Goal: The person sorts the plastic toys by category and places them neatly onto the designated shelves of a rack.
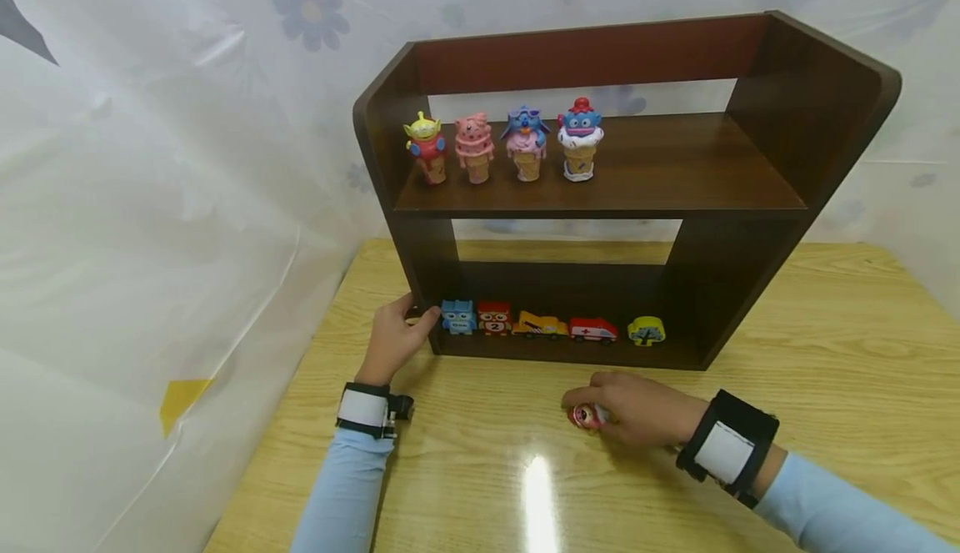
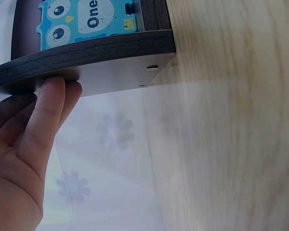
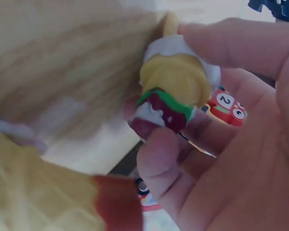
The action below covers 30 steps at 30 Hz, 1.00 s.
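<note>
The right hand (image 1: 637,407) lay on the wooden table (image 1: 825,386) just in front of the dark brown shelf unit (image 1: 750,186), its fingers (image 3: 236,41) and thumb curled round a small ice-cream cone figure (image 1: 587,416). In the right wrist view that figure (image 3: 176,91) showed a yellow swirl, a green band and a dark red part, pinched between thumb and fingers. The left hand (image 1: 393,338) rested at the shelf unit's lower left corner, thumb against the front edge and straight fingers (image 2: 50,108) pressed to the outer side panel (image 2: 86,57); it gripped nothing else.

On the shelf unit's bottom board, from left to right, stood a blue owl block (image 1: 458,317) marked "One", a red owl block (image 1: 494,318) marked "2", a yellow truck (image 1: 539,325), a white-and-red ambulance (image 1: 593,329) and a yellow block (image 1: 647,331) with a tree. The blue owl block sat just beside the left thumb. On the shelf unit's upper board, towards its left end, four cone figures stood upright in a row: a green alien (image 1: 425,148), a pink one (image 1: 475,147), a blue-eared one (image 1: 527,142) and a blue one with a red cap (image 1: 579,138).
</note>
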Each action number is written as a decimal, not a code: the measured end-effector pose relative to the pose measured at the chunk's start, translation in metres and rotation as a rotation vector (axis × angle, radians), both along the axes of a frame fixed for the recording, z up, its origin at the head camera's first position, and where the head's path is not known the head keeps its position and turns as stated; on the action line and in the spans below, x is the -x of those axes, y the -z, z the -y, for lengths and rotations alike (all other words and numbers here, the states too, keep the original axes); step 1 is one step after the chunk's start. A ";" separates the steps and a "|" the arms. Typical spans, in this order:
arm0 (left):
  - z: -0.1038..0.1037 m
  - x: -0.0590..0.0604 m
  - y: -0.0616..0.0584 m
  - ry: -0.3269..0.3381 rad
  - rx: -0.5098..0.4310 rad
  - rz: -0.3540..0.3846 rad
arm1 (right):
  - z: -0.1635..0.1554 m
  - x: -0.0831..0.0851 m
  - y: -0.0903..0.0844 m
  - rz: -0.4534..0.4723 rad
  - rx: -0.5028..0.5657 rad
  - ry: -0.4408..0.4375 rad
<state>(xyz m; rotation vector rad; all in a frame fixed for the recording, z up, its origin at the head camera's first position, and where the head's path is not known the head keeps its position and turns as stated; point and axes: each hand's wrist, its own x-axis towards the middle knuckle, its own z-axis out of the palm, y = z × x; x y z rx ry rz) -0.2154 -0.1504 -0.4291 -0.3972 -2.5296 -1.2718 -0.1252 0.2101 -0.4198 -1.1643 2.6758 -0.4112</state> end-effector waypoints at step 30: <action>0.002 0.000 0.002 0.001 0.000 0.006 | -0.006 -0.005 -0.003 0.000 0.227 0.051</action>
